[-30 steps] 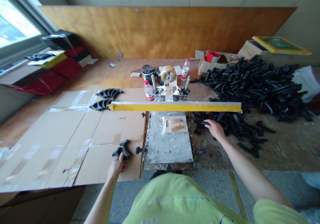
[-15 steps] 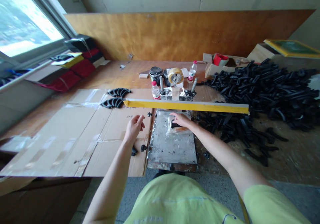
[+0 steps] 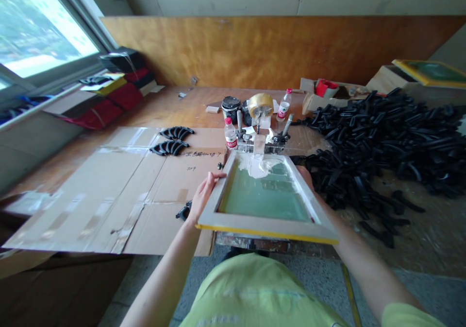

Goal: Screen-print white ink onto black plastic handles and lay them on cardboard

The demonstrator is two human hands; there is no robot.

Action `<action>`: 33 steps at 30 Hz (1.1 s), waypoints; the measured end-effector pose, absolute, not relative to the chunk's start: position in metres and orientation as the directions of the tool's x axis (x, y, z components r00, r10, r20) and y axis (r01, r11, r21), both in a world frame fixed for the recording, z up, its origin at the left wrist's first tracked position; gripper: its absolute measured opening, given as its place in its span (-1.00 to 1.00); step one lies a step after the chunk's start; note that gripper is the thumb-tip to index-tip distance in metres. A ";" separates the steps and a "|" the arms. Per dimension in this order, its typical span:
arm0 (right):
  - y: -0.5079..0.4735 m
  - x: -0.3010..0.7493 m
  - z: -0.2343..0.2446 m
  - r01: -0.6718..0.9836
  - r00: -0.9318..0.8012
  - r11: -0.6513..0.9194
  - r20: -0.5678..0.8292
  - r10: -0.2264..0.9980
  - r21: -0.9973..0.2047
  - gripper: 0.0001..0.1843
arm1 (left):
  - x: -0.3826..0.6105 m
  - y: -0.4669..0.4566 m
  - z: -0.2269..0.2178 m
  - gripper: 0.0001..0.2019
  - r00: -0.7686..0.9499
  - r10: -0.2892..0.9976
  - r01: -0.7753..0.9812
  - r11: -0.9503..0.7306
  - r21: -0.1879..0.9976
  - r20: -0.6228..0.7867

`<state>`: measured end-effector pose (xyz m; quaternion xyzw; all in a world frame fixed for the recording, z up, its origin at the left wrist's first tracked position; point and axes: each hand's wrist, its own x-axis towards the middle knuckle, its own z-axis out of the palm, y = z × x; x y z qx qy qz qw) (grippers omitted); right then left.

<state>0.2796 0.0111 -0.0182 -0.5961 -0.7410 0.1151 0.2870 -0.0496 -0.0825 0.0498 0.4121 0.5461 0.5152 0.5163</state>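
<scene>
A hinged printing screen frame [image 3: 267, 227], pale wood with a yellow front edge and green mesh, lies lowered over the metal plate. White ink [image 3: 258, 165] sits at the far end of the mesh. My left hand [image 3: 204, 197] grips the frame's left rail, fingers curled round it. My right hand [image 3: 305, 175] is mostly hidden behind the right rail, seemingly holding it. A black curved plastic piece [image 3: 184, 212] lies on the cardboard [image 3: 120, 191] just left of my left hand.
A big heap of black curved pieces [image 3: 386, 137] covers the table's right side. Two neat rows of them [image 3: 171, 141] lie on the cardboard. Behind the hinge stand a small bottle [image 3: 230, 134], a tape roll [image 3: 260, 104], a black pot [image 3: 230, 107] and another bottle [image 3: 284, 106].
The screen frame, raised edge-on before, has swung down flat over the plate. My left hand moved from the cardboard to its left rail; my right hand left the plate for the right rail.
</scene>
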 end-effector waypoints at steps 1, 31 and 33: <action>0.018 0.287 -0.012 0.830 -0.046 0.219 0.327 0.944 -0.513 -0.61 | -0.053 -0.091 0.035 -0.43 -0.089 0.972 -0.066 0.213 0.975 -0.218; 0.013 0.196 0.005 0.702 -0.691 0.700 0.115 0.714 -0.133 -0.77 | -0.048 -0.101 -0.073 -0.29 -0.075 0.928 -0.093 0.359 0.929 -0.366; 0.005 0.209 0.011 0.595 -0.784 0.785 0.093 0.614 -0.173 -0.74 | -0.048 -0.102 -0.072 -0.30 -0.072 0.928 -0.098 0.358 0.929 -0.365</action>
